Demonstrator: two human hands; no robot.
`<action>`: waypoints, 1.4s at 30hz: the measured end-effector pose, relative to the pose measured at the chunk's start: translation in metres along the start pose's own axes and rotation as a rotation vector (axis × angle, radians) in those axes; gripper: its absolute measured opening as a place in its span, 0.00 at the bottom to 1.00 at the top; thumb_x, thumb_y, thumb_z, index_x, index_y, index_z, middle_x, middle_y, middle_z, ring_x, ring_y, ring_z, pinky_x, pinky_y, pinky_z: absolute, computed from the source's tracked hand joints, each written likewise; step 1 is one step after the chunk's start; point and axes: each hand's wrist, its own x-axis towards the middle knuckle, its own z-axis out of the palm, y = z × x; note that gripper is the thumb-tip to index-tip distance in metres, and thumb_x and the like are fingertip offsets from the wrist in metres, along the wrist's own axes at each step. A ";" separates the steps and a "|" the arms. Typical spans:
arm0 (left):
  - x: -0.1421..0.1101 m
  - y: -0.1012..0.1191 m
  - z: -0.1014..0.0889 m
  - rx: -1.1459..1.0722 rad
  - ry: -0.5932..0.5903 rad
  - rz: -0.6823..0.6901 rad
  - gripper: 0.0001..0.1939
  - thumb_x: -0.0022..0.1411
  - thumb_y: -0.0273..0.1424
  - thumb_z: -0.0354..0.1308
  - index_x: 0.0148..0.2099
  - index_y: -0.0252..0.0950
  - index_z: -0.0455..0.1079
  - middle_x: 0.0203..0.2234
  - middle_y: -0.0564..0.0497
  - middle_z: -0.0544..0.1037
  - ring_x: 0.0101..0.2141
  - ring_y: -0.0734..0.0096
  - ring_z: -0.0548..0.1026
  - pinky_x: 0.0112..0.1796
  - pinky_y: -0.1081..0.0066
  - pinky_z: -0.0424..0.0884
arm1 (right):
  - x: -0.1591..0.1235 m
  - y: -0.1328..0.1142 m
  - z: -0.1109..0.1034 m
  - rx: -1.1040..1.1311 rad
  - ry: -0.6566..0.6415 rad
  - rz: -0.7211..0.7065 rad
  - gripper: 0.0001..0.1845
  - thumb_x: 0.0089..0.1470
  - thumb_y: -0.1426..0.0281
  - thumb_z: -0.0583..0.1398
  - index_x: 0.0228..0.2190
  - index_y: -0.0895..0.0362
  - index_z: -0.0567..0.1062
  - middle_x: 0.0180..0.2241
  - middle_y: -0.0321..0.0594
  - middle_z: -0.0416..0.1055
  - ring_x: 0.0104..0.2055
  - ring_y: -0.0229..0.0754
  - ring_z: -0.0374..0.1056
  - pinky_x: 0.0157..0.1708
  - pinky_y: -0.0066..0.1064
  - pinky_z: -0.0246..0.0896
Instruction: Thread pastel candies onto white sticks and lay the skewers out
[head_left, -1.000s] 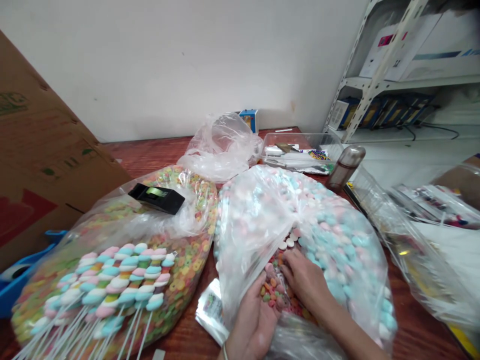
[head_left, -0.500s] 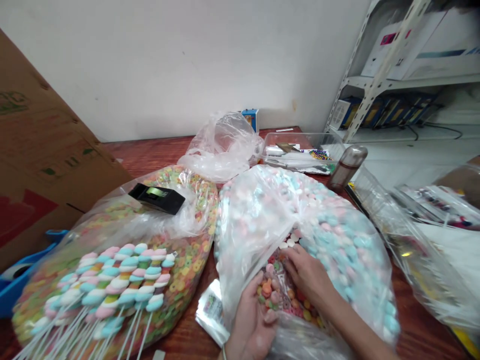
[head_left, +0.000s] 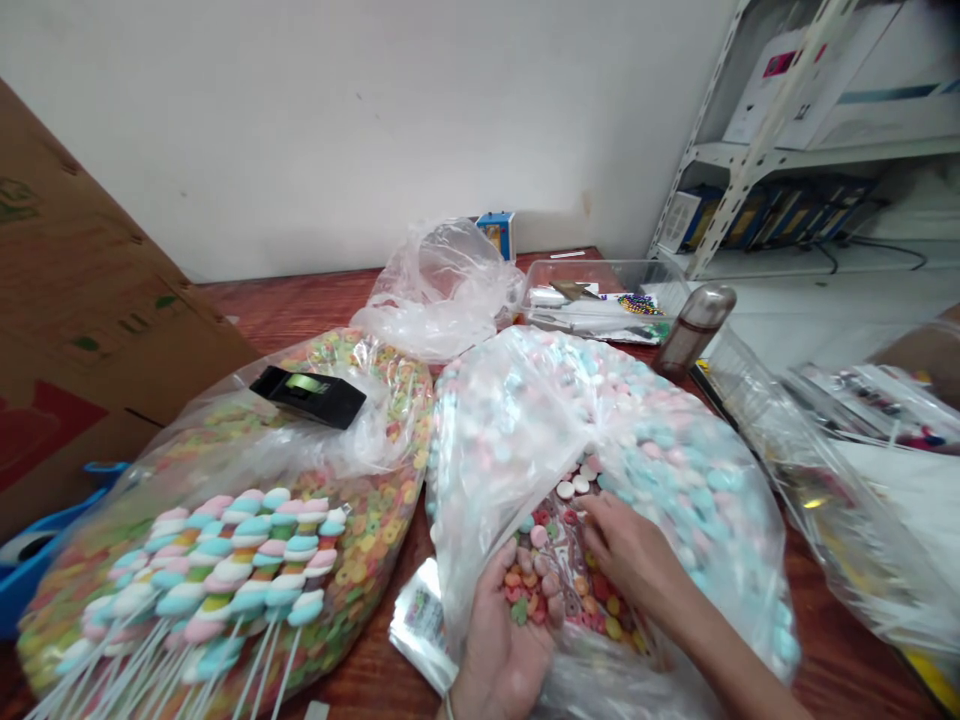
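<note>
My left hand is palm up and cupped, its fingers curled round a handful of colourful gummy rings in orange, red and green. Just to its right, my right hand reaches palm down over more loose candies. Its fingers are bent together; whether something is pinched at the tips is hidden. White candy discs lie beyond the fingertips. Beneath and around both hands spreads a large clear plastic bag of pink, white and blue marshmallows.
Marshmallow skewers lie on a bag of gummy rings at left, along with a black tape dispenser. A silver packet sits between the bags. Behind are a clear tray and a bottle; a cardboard box stands left.
My right hand has shifted slightly right, away from my left hand. The left hand has turned further palm up, showing the gummy rings more plainly. The view has moved slightly.
</note>
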 end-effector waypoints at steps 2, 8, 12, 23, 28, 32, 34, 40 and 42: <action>-0.001 0.001 0.001 0.013 0.014 0.014 0.09 0.60 0.28 0.57 0.28 0.33 0.67 0.18 0.53 0.71 0.19 0.76 0.70 0.20 0.78 0.67 | 0.008 -0.005 0.006 -0.026 0.003 0.006 0.11 0.59 0.74 0.49 0.38 0.53 0.70 0.37 0.40 0.69 0.35 0.42 0.69 0.29 0.29 0.53; 0.000 -0.002 0.002 0.053 0.040 0.070 0.04 0.60 0.27 0.57 0.34 0.31 0.71 0.24 0.48 0.76 0.25 0.72 0.75 0.25 0.75 0.72 | 0.007 -0.016 0.005 -0.013 -0.001 0.010 0.08 0.59 0.76 0.50 0.33 0.54 0.68 0.34 0.39 0.69 0.32 0.41 0.67 0.27 0.29 0.51; 0.005 -0.008 0.000 0.041 -0.036 0.063 0.07 0.62 0.25 0.55 0.42 0.29 0.71 0.35 0.42 0.78 0.35 0.66 0.78 0.35 0.69 0.75 | -0.014 -0.025 -0.020 0.149 -0.065 -0.110 0.07 0.61 0.71 0.51 0.33 0.52 0.69 0.33 0.34 0.70 0.35 0.38 0.68 0.34 0.26 0.58; -0.004 0.001 0.004 0.096 0.056 0.168 0.03 0.58 0.21 0.56 0.36 0.32 0.69 0.24 0.53 0.72 0.19 0.80 0.68 0.16 0.82 0.60 | 0.024 -0.022 0.014 0.179 -0.002 -0.046 0.10 0.58 0.74 0.52 0.37 0.53 0.73 0.36 0.38 0.68 0.35 0.41 0.67 0.31 0.28 0.54; -0.002 0.000 0.004 0.099 0.109 0.192 0.03 0.60 0.23 0.56 0.37 0.33 0.69 0.25 0.53 0.72 0.20 0.79 0.69 0.17 0.82 0.61 | 0.022 -0.011 0.012 0.199 0.022 -0.047 0.05 0.55 0.74 0.52 0.30 0.54 0.66 0.33 0.37 0.66 0.36 0.40 0.64 0.35 0.27 0.55; 0.000 0.000 0.003 0.102 0.101 0.193 0.03 0.60 0.22 0.55 0.37 0.32 0.69 0.25 0.52 0.72 0.20 0.79 0.69 0.18 0.81 0.62 | 0.013 -0.008 0.012 0.196 0.005 -0.069 0.05 0.53 0.76 0.52 0.29 0.54 0.63 0.28 0.34 0.66 0.31 0.38 0.63 0.31 0.27 0.52; 0.001 0.000 0.002 0.101 0.087 0.197 0.04 0.59 0.22 0.56 0.37 0.32 0.70 0.25 0.53 0.73 0.20 0.79 0.69 0.18 0.81 0.63 | 0.011 -0.012 0.017 0.180 0.003 -0.083 0.06 0.53 0.77 0.52 0.29 0.54 0.64 0.29 0.35 0.66 0.31 0.39 0.63 0.31 0.27 0.51; -0.001 -0.001 0.000 0.138 0.067 0.170 0.03 0.59 0.23 0.57 0.37 0.31 0.70 0.26 0.51 0.75 0.22 0.77 0.73 0.20 0.79 0.66 | 0.011 -0.016 0.020 0.169 0.003 -0.063 0.07 0.52 0.77 0.52 0.28 0.55 0.66 0.28 0.36 0.66 0.30 0.40 0.61 0.30 0.29 0.48; -0.001 -0.003 -0.001 0.179 0.077 0.142 0.05 0.59 0.25 0.58 0.40 0.31 0.71 0.30 0.48 0.78 0.26 0.73 0.76 0.23 0.77 0.70 | 0.007 -0.017 0.006 0.197 -0.014 -0.062 0.06 0.52 0.77 0.52 0.27 0.54 0.66 0.26 0.35 0.66 0.28 0.39 0.61 0.29 0.28 0.49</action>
